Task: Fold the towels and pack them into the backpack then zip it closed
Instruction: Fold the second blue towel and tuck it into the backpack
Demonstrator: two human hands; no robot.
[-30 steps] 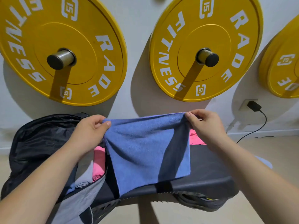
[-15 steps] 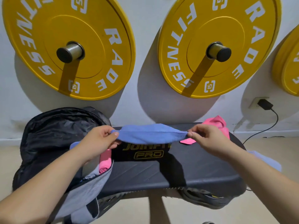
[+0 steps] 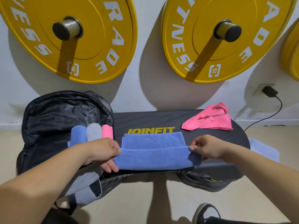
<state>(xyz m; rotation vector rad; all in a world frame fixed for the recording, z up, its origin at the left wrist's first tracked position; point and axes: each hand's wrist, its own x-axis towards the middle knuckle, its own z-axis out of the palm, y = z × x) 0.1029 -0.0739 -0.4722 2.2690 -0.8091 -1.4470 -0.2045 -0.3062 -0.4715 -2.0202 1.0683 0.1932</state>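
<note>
Bare bench (image 3: 145,120) btw backpack (image 3: 56,113), pink towel (image 3: 208,120)

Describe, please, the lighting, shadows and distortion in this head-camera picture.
Head view: hard light from the upper right; the pegs throw dark stripes down-left across the yellow plates, which shadow the wall; wide-angle bowing curves the bench; the blue towel stitching between left hand and right hand is sharp; faint sheen on the backpack lining.

Bright, even indoor light. Above the fingers (image 3: 110,166), yellow plates (image 3: 100,46) throw broad soft shadows on the white wall (image 3: 150,94); each peg (image 3: 68,29) lays a dark stripe down its plate. Between the fingers the blue towel (image 3: 153,159) shows crisp stitching. Wide-angle bending curves the edges.
</note>
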